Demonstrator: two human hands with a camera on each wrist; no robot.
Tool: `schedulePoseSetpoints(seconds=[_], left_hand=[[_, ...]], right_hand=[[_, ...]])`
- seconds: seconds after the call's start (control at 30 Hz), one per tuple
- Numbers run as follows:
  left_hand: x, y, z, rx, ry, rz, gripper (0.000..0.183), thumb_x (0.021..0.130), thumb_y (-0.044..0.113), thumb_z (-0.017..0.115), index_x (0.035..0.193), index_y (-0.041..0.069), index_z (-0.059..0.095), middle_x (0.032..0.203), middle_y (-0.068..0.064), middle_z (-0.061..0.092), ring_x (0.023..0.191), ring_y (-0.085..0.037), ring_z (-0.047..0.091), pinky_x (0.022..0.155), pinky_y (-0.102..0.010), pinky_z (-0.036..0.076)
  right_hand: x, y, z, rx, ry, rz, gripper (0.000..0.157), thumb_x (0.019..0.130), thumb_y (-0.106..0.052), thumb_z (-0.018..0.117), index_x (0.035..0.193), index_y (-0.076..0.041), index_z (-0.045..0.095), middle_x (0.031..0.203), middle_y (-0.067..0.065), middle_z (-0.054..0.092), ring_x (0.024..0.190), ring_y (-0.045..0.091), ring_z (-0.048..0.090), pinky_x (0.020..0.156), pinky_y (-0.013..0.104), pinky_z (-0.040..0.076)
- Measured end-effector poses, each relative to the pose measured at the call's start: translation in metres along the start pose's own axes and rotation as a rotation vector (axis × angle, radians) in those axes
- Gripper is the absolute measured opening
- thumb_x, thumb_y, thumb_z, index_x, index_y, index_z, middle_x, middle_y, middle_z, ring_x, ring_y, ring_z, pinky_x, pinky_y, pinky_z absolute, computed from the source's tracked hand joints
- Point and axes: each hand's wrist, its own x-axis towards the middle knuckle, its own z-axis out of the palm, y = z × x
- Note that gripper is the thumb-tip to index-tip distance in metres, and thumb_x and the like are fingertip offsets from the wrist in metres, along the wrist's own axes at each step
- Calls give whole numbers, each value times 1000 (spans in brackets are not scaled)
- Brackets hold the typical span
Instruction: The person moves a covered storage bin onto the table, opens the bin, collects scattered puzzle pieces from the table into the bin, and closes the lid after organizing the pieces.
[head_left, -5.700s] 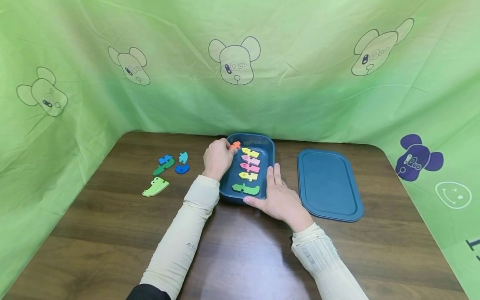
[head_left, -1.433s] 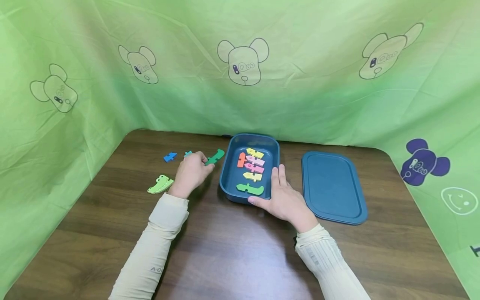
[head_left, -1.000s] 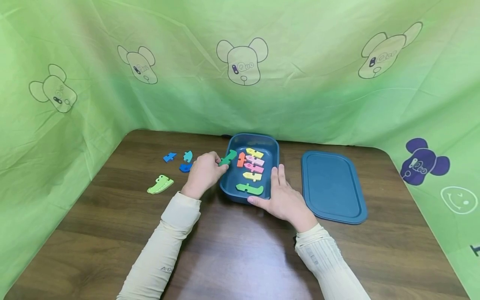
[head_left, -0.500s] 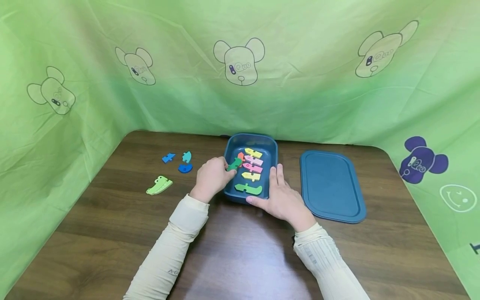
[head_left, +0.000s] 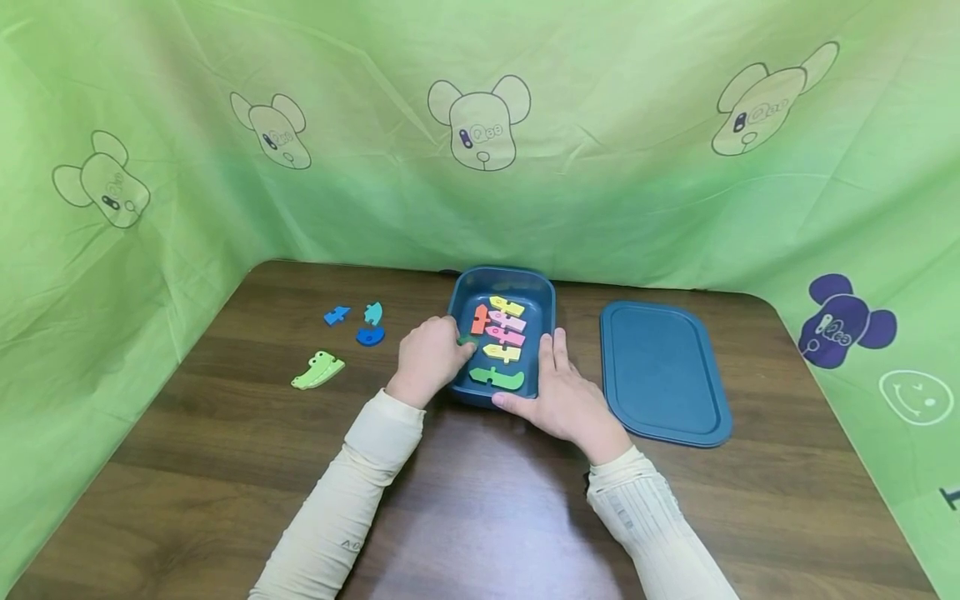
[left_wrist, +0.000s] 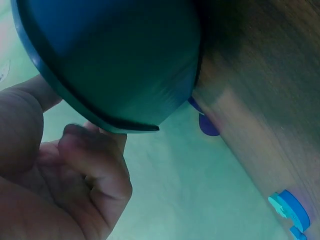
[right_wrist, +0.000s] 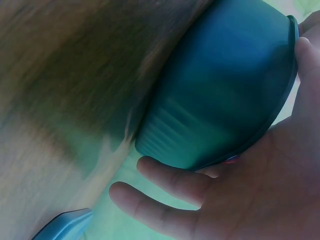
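Note:
My left hand [head_left: 429, 358] reaches over the left rim of a dark blue box [head_left: 537, 293]. Between its thumb and fingers is a dark green puzzle piece [head_left: 468, 340], low inside the box and mostly covered. In the left wrist view the hand [left_wrist: 75, 185] curls over the rim, and its fingertips are out of sight. My right hand [head_left: 573, 408] rests against the box's right side, fingers straight, thumb on the near rim. In the box lie an orange piece [head_left: 480, 320], yellow pieces [head_left: 502, 353], pink pieces [head_left: 505, 335] and a light green piece [head_left: 497, 378].
Left of the box lie a blue arrow-shaped piece [head_left: 337, 315], a turquoise piece [head_left: 373, 313], a rounded blue piece [head_left: 371, 336] and a pale green crocodile head [head_left: 318, 370]. The flat blue lid [head_left: 664, 371] lies to the right. Green printed cloth [head_left: 480, 217] walls the wooden table.
My left hand has put the orange piece in the box, then carried the dark green piece from the table over the left rim and lowered it inside. My right hand has stayed against the box.

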Motion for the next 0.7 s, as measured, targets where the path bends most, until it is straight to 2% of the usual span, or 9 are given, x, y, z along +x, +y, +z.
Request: schedulePoseSetpoints(seconds=[0.1, 0.37, 0.5, 0.7], left_hand=[[1, 2, 2, 29, 10, 5, 32, 93, 39, 75, 90, 8, 68, 77, -4, 57, 70, -21, 61, 60, -38, 52], [0, 6, 4, 85, 32, 12, 39, 90, 36, 78, 109, 2, 74, 88, -10, 65, 77, -28, 68, 67, -44, 57], [-2, 5, 3, 93, 31, 19, 38, 89, 35, 80, 108, 3, 75, 88, -10, 64, 76, -28, 67, 67, -44, 57], [-1, 0, 5, 76, 46, 60, 18, 95, 23, 73, 97, 5, 74, 85, -8, 61, 73, -27, 65, 64, -43, 56]], right_hand=[[0, 0, 0, 4, 0, 1, 127, 84, -81, 55, 158, 5, -2, 164, 25, -13, 141, 52, 30, 102, 62, 41], [-1, -2, -2, 1, -2, 9, 127, 83, -81, 55, 158, 5, -2, 164, 24, -13, 140, 52, 31, 99, 61, 43], [-1, -3, -2, 1, -3, 7, 126, 84, -79, 56, 158, 5, -3, 164, 25, -13, 141, 52, 30, 100, 61, 42], [-2, -2, -2, 2, -4, 13, 125, 85, -78, 56, 158, 5, -3, 164, 24, -14, 141, 52, 30, 100, 62, 42]])
